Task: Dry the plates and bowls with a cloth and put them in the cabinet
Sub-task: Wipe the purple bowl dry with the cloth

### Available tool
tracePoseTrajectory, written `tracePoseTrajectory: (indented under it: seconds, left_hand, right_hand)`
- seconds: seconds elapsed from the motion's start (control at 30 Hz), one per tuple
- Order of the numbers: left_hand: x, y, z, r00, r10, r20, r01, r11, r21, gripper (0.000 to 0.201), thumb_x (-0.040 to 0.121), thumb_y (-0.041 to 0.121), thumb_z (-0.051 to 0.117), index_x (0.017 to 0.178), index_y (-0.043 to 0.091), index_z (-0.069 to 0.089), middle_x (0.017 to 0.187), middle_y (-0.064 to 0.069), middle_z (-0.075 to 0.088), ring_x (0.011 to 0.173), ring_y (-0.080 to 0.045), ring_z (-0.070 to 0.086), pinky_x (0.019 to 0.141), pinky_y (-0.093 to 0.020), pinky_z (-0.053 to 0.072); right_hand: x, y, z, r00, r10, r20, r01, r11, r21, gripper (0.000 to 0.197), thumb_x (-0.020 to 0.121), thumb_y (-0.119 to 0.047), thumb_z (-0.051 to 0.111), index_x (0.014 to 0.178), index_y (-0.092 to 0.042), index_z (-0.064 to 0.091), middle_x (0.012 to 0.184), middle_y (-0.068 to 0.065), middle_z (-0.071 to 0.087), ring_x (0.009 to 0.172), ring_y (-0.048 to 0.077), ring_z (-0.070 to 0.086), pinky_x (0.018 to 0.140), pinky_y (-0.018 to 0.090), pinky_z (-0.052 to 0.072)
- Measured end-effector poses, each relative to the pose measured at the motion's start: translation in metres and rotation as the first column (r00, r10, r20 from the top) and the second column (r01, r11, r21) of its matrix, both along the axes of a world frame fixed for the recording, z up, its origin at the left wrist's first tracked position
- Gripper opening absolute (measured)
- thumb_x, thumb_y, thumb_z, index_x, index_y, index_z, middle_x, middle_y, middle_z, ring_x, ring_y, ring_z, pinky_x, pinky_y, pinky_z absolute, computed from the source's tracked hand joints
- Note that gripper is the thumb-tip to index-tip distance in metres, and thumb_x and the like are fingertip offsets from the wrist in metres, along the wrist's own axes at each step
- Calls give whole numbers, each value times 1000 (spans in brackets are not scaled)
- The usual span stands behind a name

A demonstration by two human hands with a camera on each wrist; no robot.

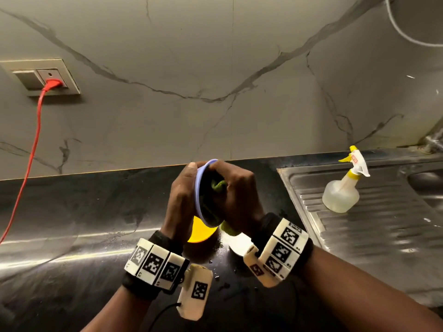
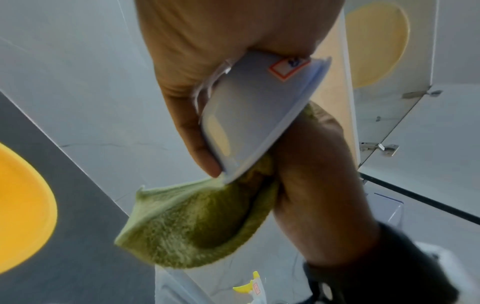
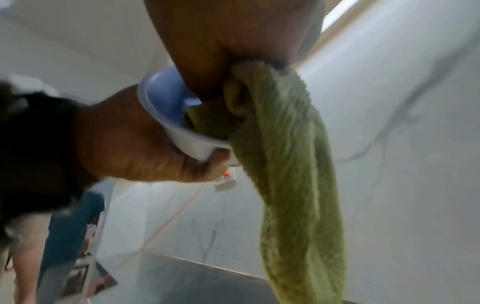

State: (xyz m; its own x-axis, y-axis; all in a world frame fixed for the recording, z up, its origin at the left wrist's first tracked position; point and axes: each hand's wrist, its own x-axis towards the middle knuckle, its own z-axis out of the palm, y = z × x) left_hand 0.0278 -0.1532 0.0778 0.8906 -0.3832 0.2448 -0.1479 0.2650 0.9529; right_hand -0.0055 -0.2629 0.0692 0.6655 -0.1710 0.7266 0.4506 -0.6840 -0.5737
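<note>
Above dark counter [image 1: 72, 236], bowl [image 2: 249, 115] bears an unreadable red-bordered sticker [image 2: 288, 66].

Overall light: dim and warm in the head view; both wrist views paler and washed out.
Glare: long bright streaks lie across the dark polished table [image 1: 72, 236] and the ribbed steel drainboard [image 1: 374, 219].
Shadow: the hands' facing sides and the hollow of the bowl [image 1: 200, 188] are nearly black.
Blur: wrist views soft throughout; the green cloth [image 3: 293, 185] smears toward its lower end.
Distortion: straight lines bow near the head view's edges.
</note>
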Motion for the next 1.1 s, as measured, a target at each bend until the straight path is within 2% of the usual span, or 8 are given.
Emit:
tracePoseTrajectory:
  seconds: [0.17, 0.23, 0.33, 0.47, 0.63, 0.77, 0.87, 1.1]
  left_hand:
    - [18, 10, -14, 987, 118, 105, -129, 986, 105, 30, 106, 13, 40, 110, 8, 69, 98, -5, 75, 95, -18, 70, 80, -27, 55]
    - [19, 11, -13, 985, 111, 133, -123, 989, 86, 29, 105, 18, 43, 106, 13, 71, 96, -8, 74, 92, -20, 71, 77, -27, 56]
    - [19, 12, -11, 979, 147, 143, -153, 988, 31, 33, 91, 45, 47, 95, 26, 74, 95, -9, 74, 90, -25, 69, 79, -36, 56]
    - [20, 14, -15, 982, 165, 95, -162, 986, -40, 44, 86, 51, 47, 102, 17, 70, 100, -12, 72, 92, -26, 69, 79, -36, 55]
    - [17, 11, -13, 993, 95, 68, -89, 993, -79, 54, 91, 47, 44, 115, 3, 66, 109, -20, 70, 102, -32, 68, 88, -36, 55]
    - [16, 14, -15, 992, 92, 88, -89, 995, -34, 46, 95, 42, 43, 113, 8, 68, 108, -16, 72, 103, -31, 68, 89, -38, 54]
    - [18, 19, -14, 984, 130, 123, -131, 991, -3, 32, 101, 28, 43, 108, 11, 69, 100, -8, 74, 97, -23, 70, 82, -32, 54]
    - [23, 20, -16, 983, 153, 97, -148, 987, -59, 47, 87, 48, 46, 107, 11, 68, 98, -7, 74, 90, -19, 69, 76, -28, 55]
  right_hand:
    - [1, -1, -8, 994, -106, 0, 102, 952, -287, 21, 81, -27, 65, 94, -12, 67, 89, 2, 69, 72, 24, 66, 56, 31, 53]
    - [-1, -1, -11, 993, -77, -85, 53, 966, -254, 28, 73, -21, 76, 98, -14, 66, 92, 1, 69, 75, 23, 65, 58, 29, 51]
    - [-3, 1, -15, 968, 37, -247, -51, 997, -53, 29, 69, -20, 72, 98, -15, 67, 90, 2, 71, 78, 21, 65, 65, 30, 50]
    - [-8, 11, -9, 899, 200, -389, -123, 969, 213, 26, 78, -21, 64, 101, -13, 71, 92, 0, 72, 82, 8, 65, 74, 16, 50]
    - [5, 16, 9, 942, 258, -216, -101, 829, 551, 25, 76, -19, 65, 100, -18, 72, 96, 3, 75, 90, 17, 72, 86, 40, 58]
    - [3, 10, 0, 1000, 1, 24, -4, 994, 108, 20, 79, -19, 71, 97, -10, 69, 93, 3, 72, 83, 16, 67, 75, 26, 55]
    - [0, 11, -14, 992, -108, 65, 121, 956, -267, 17, 77, -11, 74, 92, -10, 66, 90, 4, 67, 75, 23, 62, 60, 30, 49]
    - [-17, 20, -21, 980, 70, -187, -79, 996, -42, 14, 79, -15, 69, 93, -14, 69, 89, 3, 71, 76, 19, 64, 67, 30, 52]
